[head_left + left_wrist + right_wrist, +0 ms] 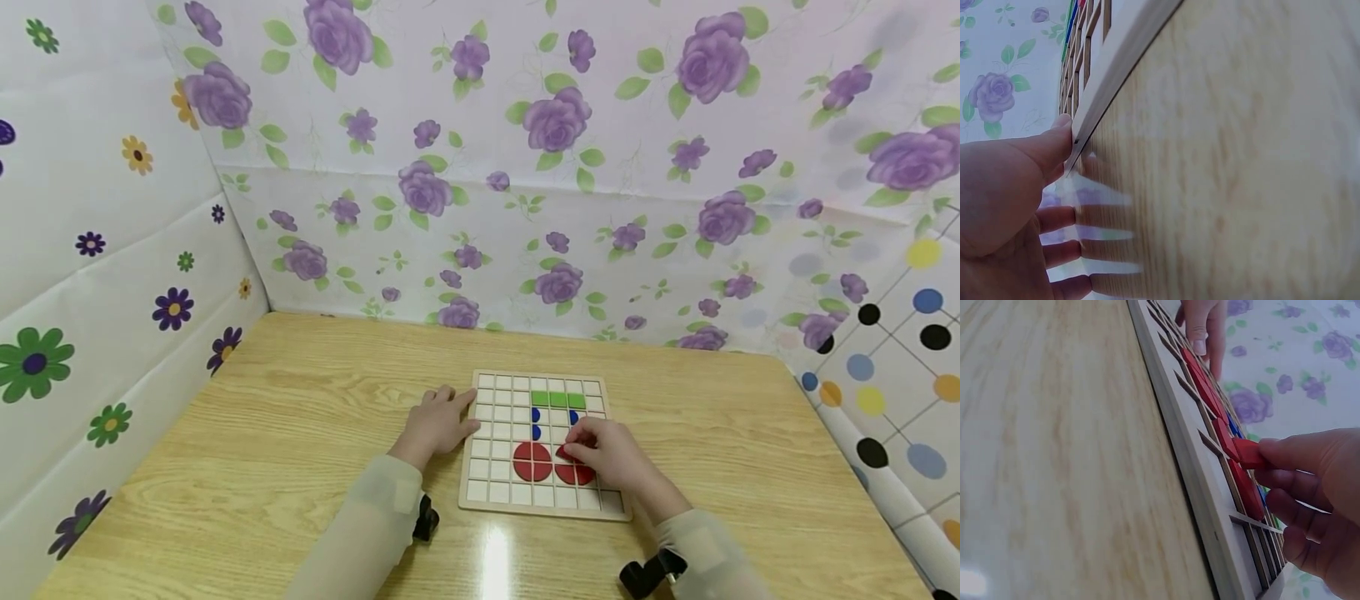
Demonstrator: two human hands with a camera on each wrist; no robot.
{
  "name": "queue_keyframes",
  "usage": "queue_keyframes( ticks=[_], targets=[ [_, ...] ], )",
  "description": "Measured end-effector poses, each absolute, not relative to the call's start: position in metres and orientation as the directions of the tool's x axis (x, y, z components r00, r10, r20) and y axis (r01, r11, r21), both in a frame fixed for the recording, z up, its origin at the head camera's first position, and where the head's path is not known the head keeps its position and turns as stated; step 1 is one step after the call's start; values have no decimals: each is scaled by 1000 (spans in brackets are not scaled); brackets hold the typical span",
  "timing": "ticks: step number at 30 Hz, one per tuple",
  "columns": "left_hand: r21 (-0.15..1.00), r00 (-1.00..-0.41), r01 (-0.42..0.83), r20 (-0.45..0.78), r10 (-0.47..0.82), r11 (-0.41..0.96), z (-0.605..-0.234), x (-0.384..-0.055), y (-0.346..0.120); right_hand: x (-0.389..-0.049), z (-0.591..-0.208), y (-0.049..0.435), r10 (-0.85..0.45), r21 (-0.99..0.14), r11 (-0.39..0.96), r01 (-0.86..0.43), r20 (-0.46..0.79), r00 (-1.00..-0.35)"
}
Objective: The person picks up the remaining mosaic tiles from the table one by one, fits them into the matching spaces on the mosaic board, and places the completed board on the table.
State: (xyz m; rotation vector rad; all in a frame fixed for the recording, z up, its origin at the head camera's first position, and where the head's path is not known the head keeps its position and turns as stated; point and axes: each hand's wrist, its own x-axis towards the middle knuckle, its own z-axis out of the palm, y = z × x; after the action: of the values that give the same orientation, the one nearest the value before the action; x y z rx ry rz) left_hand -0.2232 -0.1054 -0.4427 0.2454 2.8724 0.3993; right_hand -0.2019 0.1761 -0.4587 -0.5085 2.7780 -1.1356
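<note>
A square wooden grid board (498,492) lies on the table, its cells partly filled with flat coloured pieces. My left hand (437,423) rests at the board's left edge, thumb touching the rim and the other fingers spread on the table. Between thumb and fingertips, my right hand (611,454) pinches a red quarter-circle piece (1249,454) just above the board's lower right part. Beneath it sit red pieces (574,474) of a circle, partly hidden by this hand. To their left is a whole red circle (532,462) made of quarters.
Three green squares (558,400) form a row near the board's far side. Blue half-round pieces (536,414) sit below them, some perhaps hidden by the right hand. The wooden table (322,383) is bounded by flowered cloth (465,250) behind and patterned cloth at both sides.
</note>
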Motion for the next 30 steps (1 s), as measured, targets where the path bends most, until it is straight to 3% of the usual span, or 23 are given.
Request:
queue_keyframes(
  ticks=[30],
  targets=[
    [279,-955,145,-211,208,949,-440,-220,-101,-190,-455,170,-445,-473,789,-392,-1,-896]
  ],
)
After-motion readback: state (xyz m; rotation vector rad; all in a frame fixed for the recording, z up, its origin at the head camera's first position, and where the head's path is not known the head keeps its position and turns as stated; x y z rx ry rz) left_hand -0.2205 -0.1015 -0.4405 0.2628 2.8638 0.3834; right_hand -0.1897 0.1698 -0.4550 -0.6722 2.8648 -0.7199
